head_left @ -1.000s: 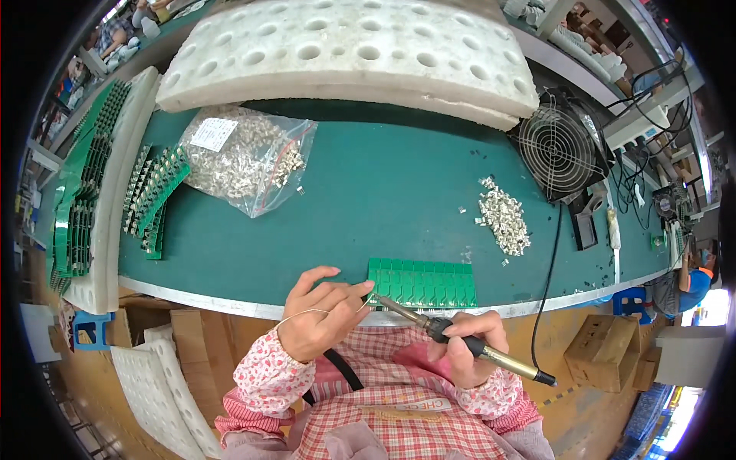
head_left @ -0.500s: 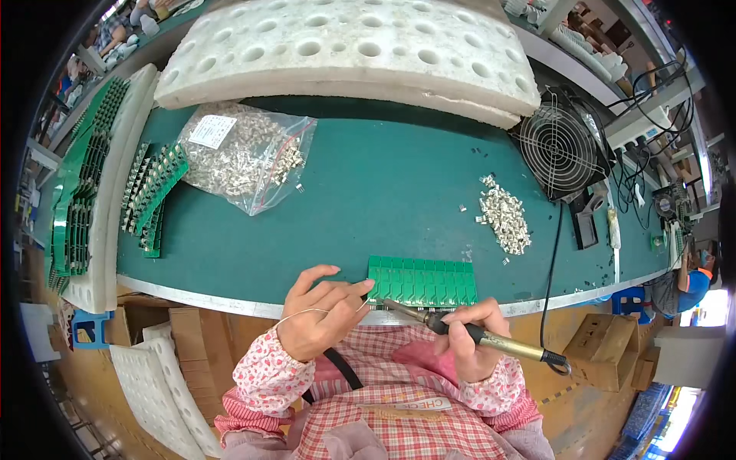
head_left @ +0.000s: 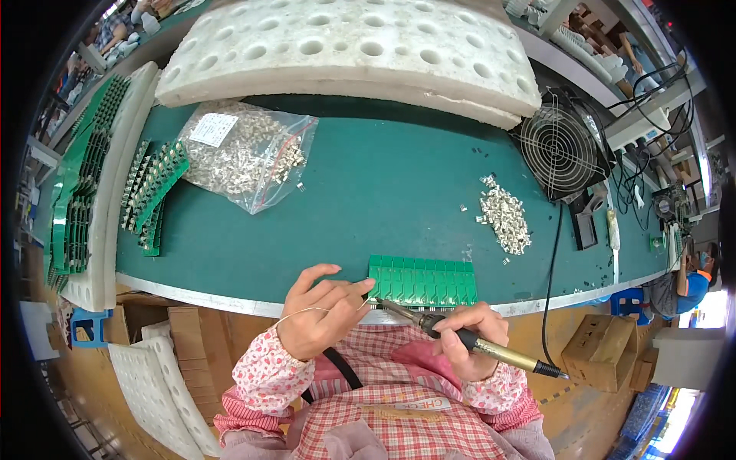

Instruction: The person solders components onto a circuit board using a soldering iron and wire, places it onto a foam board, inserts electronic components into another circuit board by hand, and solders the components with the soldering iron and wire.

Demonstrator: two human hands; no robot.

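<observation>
A green circuit board panel (head_left: 422, 280) lies at the front edge of the bench, small metal parts along its near side. My right hand (head_left: 473, 340) is closed round the handle of a soldering iron (head_left: 498, 352), whose tip points left at the panel's near left corner. At that same corner are the fingertips of my left hand (head_left: 323, 310), pinched on a thin strand of solder wire (head_left: 310, 309) that loops back over the hand. Whether the iron's tip touches the wire cannot be made out.
Loose metal connectors (head_left: 504, 216) lie piled at right, near a black fan (head_left: 562, 147). A bag of connectors (head_left: 238, 157) and stacked boards (head_left: 157, 188) sit at left. White foam blocks (head_left: 345, 69) line the back. The iron's cable (head_left: 553, 284) crosses the bench's right side.
My right hand has shifted slightly and the iron's handle end has dipped a little. The left hand and the panel stay nearly where they were.
</observation>
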